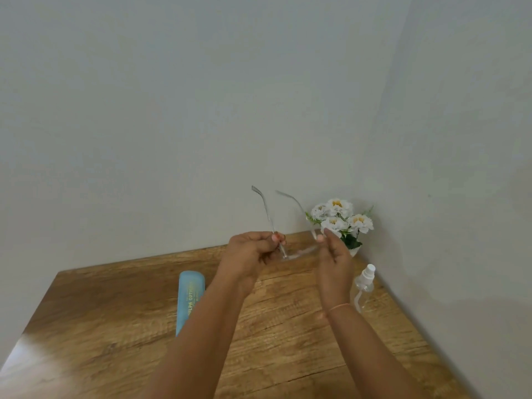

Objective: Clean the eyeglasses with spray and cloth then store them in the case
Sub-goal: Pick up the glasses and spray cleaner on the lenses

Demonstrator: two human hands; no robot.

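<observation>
While both hands hold them above the brown wooden table (115,326), the clear-framed thin eyeglasses (283,249) hang temples-up. Left hand (250,254) fingers pinch one hinge; right hand (334,263) fingers pinch the other. Judged light, fragile, slippery: grip frame, not lenses.

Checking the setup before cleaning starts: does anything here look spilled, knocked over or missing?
No spill. The spray bottle lies on its side near the table's right edge, not upright. No cloth is in view. The eyeglasses are held up between the left hand and right hand; the blue case is closed.
</observation>
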